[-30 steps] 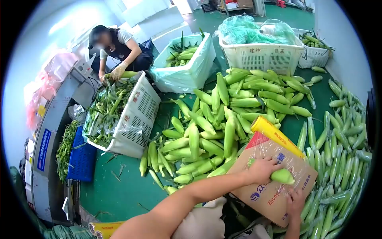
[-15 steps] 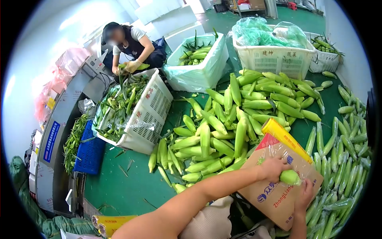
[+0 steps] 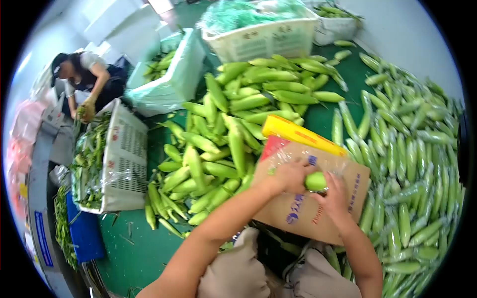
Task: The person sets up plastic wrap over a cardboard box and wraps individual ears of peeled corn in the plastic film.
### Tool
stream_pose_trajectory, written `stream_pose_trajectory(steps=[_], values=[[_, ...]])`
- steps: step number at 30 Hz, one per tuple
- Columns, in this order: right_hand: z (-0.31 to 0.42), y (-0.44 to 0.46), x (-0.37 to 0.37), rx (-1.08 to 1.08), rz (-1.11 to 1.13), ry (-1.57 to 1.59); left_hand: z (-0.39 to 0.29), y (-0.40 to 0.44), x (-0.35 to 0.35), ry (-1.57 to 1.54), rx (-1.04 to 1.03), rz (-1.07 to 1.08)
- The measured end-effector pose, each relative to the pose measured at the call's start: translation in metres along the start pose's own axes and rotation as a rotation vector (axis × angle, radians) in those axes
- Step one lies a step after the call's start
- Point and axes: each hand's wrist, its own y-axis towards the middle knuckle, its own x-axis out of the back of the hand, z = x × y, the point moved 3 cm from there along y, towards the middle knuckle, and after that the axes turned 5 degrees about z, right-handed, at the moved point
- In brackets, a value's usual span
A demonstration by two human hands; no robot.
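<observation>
A green ear of corn [image 3: 315, 182] lies across the top of a printed cardboard box [image 3: 273, 208] in front of me, between my two hands. My left hand [image 3: 292, 176] is closed over its left end, partly blurred by motion. On the other end, the fingers and thumb of my right hand [image 3: 334, 194] are curled round the corn. Clear film glints on the cardboard near the left hand. Along the far edge of the box sits a yellow film roll [image 3: 303, 137].
Unwrapped corn [image 3: 198, 169] is heaped to the left and beyond the box. Film-wrapped ears [image 3: 397, 164] cover the floor at right. White crates [image 3: 125, 149] of husks and corn stand further off, near a crouching person [image 3: 94, 74] holding greenery. A blue crate [image 3: 85, 233] is at left.
My view has swung right, shifting the scene leftward. My right hand has moved up from the box's near side onto the corn. The other person bends lower over the crate.
</observation>
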Motion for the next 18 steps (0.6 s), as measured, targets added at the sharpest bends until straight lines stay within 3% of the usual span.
stream_pose_trajectory(steps=[5, 9, 10, 14, 15, 18], values=[[0.018, 0.024, 0.002, 0.084, 0.143, -0.236, 0.008, -0.004, -0.005, 0.059, -0.065, -0.058], [0.014, 0.031, -0.003, 0.13, 0.153, -0.312, 0.049, -0.051, 0.015, -0.165, -0.162, -0.25], [0.01, 0.029, -0.006, 0.14, 0.102, -0.299, 0.064, -0.073, 0.011, -0.131, -0.098, -0.424], [-0.003, 0.025, -0.014, 0.088, 0.087, -0.208, 0.078, -0.123, -0.027, -0.037, 0.113, -0.399], [-0.006, 0.024, -0.013, 0.086, 0.054, -0.19, 0.08, -0.126, -0.032, -0.005, 0.145, -0.515], [-0.015, 0.015, -0.016, 0.091, -0.033, -0.158, 0.082, -0.132, -0.031, 0.05, 0.226, -0.542]])
